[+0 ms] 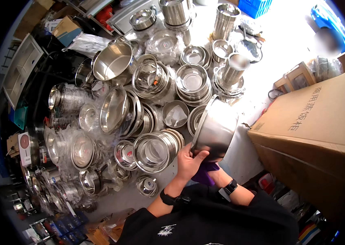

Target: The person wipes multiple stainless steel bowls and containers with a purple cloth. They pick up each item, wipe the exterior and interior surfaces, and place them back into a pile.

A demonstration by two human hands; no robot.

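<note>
A large stainless steel pot (217, 131) is held tilted on its side before me, its rim towards the left and its brushed outer wall in view. My left hand (189, 161) grips the pot near the lower end of its rim, thumb against the outer wall. A purple cloth (206, 174) hangs just below the pot, bunched at my right hand (217, 174). Cloth and pot hide most of the right hand's fingers. Close behind the pot's rim sits a stack of steel bowls (194, 121), partly covered by it.
Stacked steel basins (154, 150) lie left of my hands, with several plastic-wrapped stacks beyond. A steel bowl (175, 114) holds white paper or plastic. A big cardboard box (310, 113) bearing writing stands at the right. Small steel bowls (146, 186) rest near my left forearm.
</note>
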